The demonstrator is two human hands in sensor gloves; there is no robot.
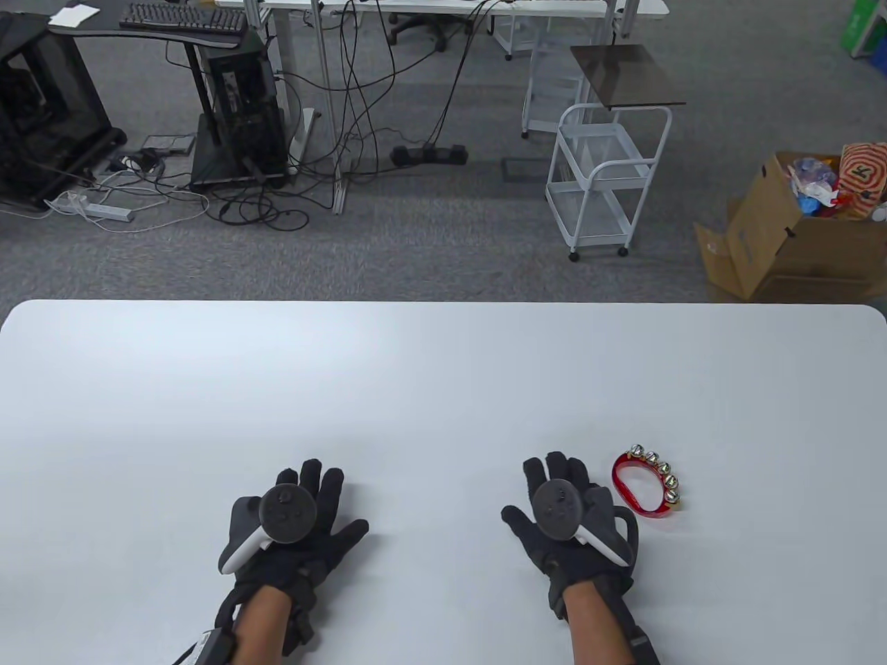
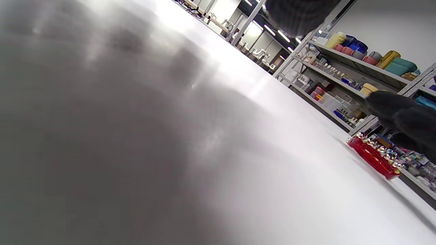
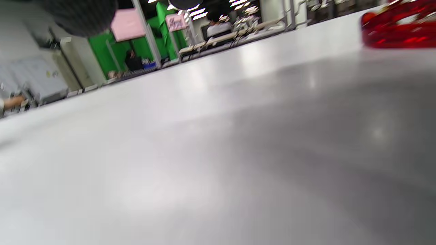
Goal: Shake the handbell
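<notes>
The handbell [image 1: 648, 483] is a red D-shaped handle with several silver jingle bells along its outer edge. It lies flat on the white table [image 1: 443, 388], just right of my right hand [image 1: 565, 502]. My right hand rests palm down with fingers spread, holding nothing, a small gap from the bell. My left hand [image 1: 298, 509] also rests palm down and open at the lower left, far from the bell. The bell shows at the right in the left wrist view [image 2: 373, 156] and at the top right corner in the right wrist view [image 3: 398, 25].
Beyond the table's far edge are a white wire cart [image 1: 603, 173], a cardboard box of items [image 1: 797, 228] and desks with cables [image 1: 229, 104]. Shelves of containers [image 2: 357, 68] show in the left wrist view.
</notes>
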